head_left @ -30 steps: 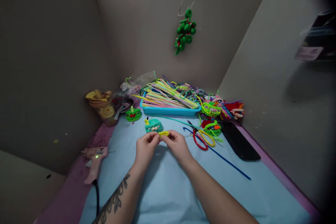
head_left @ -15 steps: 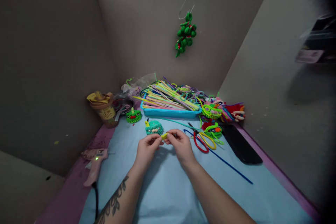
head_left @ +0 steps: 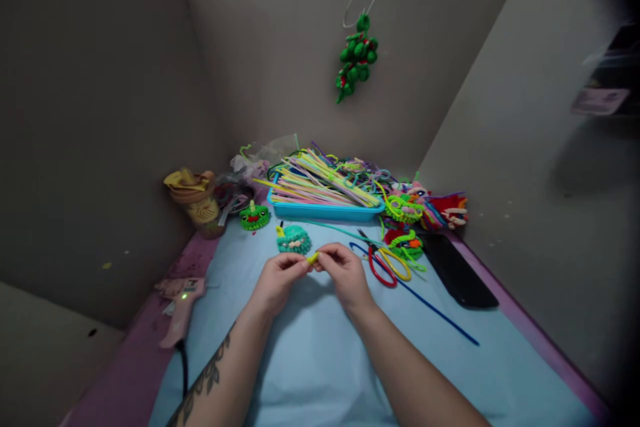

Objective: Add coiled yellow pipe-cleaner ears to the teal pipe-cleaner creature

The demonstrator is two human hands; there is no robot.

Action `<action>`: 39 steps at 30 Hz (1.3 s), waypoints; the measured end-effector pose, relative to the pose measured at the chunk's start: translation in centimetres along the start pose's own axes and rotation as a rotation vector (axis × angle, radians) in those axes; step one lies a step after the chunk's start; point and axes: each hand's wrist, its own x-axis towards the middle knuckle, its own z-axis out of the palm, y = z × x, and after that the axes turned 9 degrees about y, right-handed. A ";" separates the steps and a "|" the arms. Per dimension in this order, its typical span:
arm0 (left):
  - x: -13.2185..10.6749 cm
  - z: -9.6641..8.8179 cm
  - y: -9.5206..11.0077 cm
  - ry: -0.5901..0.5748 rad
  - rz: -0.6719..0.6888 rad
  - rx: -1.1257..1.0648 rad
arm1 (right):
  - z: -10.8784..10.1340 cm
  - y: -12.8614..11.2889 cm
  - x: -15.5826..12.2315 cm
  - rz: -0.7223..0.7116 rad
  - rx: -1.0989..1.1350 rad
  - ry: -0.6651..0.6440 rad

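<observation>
Between my two hands is a small yellow pipe cleaner piece [head_left: 313,258], pinched at both ends. My left hand [head_left: 281,279] has thumb and fingers closed on its left end. On the other end, my right hand [head_left: 345,275] closes with thumb and forefinger. Just beyond my left hand lies a teal fuzzy figure [head_left: 294,239] with a yellow tip at its upper left. Right of my right hand rest scissors [head_left: 383,269] with one red and one yellow handle. A long dark blue pipe cleaner [head_left: 435,310] passes beneath them.
A blue tray [head_left: 325,212] heaped with pastel pipe cleaners stands at the back. A pink glue gun [head_left: 181,310] with a green light lies left. Behind it stands a cup [head_left: 200,203]. A black phone-like slab [head_left: 460,271] and a green figure [head_left: 405,243] lie right.
The camera view has tilted slightly. Both hands keep the yellow piece pinched, and it is turned a little more upward at its right end. Nothing else on the table has moved.
</observation>
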 end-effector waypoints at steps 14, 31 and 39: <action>0.1 -0.2 -0.1 -0.053 -0.070 -0.068 | 0.0 0.2 0.1 -0.016 -0.004 -0.012; 0.2 -0.1 -0.1 -0.003 -0.025 -0.045 | -0.1 0.0 -0.2 -0.087 -0.016 -0.066; 0.1 -0.2 0.0 -0.001 0.051 -0.013 | -0.2 -0.1 -0.1 -0.234 -0.008 -0.110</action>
